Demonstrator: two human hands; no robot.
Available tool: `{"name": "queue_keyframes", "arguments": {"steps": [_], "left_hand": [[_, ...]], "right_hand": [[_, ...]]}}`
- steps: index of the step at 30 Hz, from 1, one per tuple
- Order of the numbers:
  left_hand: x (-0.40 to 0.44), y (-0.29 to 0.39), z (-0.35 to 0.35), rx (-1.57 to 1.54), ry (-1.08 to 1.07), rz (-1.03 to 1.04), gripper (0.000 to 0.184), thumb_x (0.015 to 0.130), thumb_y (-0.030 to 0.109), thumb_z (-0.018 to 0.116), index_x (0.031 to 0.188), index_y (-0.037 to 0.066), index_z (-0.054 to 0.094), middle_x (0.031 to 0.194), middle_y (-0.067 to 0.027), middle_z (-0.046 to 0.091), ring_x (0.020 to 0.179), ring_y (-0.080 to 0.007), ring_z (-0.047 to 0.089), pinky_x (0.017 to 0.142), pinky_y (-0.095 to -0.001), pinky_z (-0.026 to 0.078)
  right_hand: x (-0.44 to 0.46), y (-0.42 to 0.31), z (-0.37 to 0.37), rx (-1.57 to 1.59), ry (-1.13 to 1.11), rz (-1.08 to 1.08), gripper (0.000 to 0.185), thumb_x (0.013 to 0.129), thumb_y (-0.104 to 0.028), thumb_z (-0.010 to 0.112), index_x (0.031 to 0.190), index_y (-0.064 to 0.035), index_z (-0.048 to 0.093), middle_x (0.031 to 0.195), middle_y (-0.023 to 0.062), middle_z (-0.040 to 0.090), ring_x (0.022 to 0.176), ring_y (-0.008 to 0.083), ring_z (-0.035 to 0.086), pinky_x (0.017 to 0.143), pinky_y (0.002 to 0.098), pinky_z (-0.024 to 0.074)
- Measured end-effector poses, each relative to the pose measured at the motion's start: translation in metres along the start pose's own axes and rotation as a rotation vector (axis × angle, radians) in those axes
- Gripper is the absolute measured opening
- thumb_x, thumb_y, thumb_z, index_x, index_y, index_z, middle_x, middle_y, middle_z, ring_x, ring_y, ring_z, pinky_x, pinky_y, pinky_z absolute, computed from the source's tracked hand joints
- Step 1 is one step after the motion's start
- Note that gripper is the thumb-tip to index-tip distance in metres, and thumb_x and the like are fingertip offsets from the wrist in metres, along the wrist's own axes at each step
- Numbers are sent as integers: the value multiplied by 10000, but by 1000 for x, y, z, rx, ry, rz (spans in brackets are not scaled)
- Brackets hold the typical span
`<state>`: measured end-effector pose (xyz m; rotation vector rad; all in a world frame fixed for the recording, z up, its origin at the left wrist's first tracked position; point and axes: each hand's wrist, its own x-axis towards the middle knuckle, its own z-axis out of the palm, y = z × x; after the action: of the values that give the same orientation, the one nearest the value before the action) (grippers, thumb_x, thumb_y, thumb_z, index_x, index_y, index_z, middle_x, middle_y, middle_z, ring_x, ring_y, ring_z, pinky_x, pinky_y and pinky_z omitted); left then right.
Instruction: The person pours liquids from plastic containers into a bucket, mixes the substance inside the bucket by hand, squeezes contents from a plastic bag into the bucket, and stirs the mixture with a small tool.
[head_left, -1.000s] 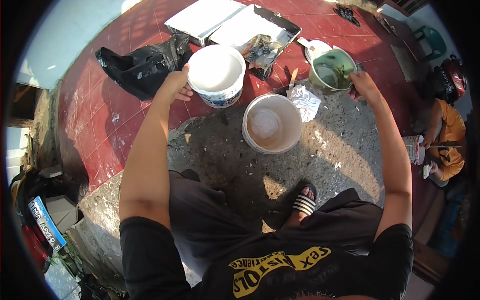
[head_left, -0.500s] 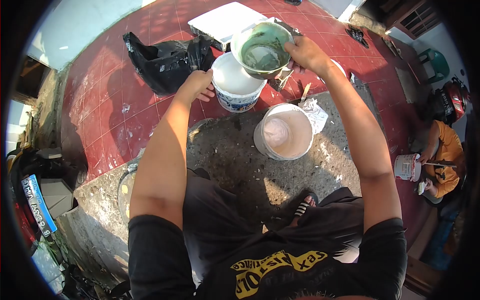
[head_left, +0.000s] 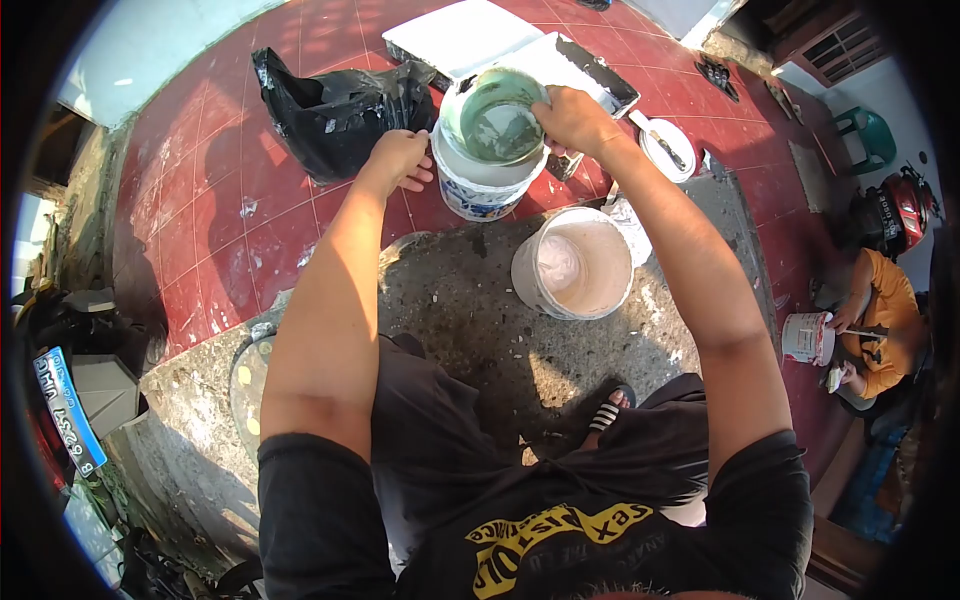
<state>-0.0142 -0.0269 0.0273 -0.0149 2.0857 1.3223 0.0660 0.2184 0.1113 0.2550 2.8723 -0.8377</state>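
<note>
Plastic bag (head_left: 345, 125), black, sits left of the white bucket (head_left: 483, 203); I can't see into its folds. Green container (head_left: 474, 112) is over the bucket's mouth, hiding most of it from me; whether it touches the contents, unclear. Right hand (head_left: 577, 120) grasps the container's rim, fingertips partly hidden. Left hand (head_left: 400, 160) is at the bucket's left edge, fingers loosely bent; whether they grip, I can't tell.

Floor tiles (head_left: 220, 190): bright daylight, dark shadow patches
White panel (head_left: 460, 38): glare, almost washed out
Concrete (head_left: 450, 300): mostly shaded, sunlit spots
Green pail (head_left: 487, 92): well lit, fairly sharp
Wall (head_left: 170, 60): bowed by wide-lens distortion
Corners: black, rounded off
</note>
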Motion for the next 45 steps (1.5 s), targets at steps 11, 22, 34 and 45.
{"name": "queue_keyframes", "arguments": {"steps": [11, 22, 34, 45], "left_hand": [[3, 0, -2, -10, 61, 70, 347, 1022, 316, 478, 1097, 2, 606, 853, -70, 627, 676, -172, 632, 600, -331, 547], [2, 3, -4, 2, 87, 108, 327, 1020, 311, 488, 1051, 11, 611, 821, -48, 617, 627, -129, 593, 549, -298, 494], [3, -3, 7, 20, -61, -27, 438, 984, 385, 536, 1149, -21, 535, 996, -134, 600, 802, -234, 658, 662, -388, 589], [7, -5, 4, 11, -90, -73, 501, 1018, 460, 440, 1185, -8, 507, 1044, -131, 559, 867, -251, 651, 711, -399, 599]], "right_hand": [[17, 8, 22, -106, 79, -12, 370, 886, -257, 457, 897, 53, 659, 686, 194, 678, 733, 325, 703, 830, 407, 536], [16, 7, 29, -8, 0, 65, 387, 886, -239, 463, 798, 67, 683, 680, 192, 682, 697, 309, 700, 807, 395, 539], [-2, -7, -19, 229, -19, 101, 420, 932, -217, 463, 814, 149, 634, 692, 179, 684, 499, 212, 632, 460, 335, 562], [-20, 2, -22, 246, -59, 162, 348, 953, -242, 437, 958, 69, 592, 707, 135, 691, 524, 170, 624, 493, 306, 533]]}}
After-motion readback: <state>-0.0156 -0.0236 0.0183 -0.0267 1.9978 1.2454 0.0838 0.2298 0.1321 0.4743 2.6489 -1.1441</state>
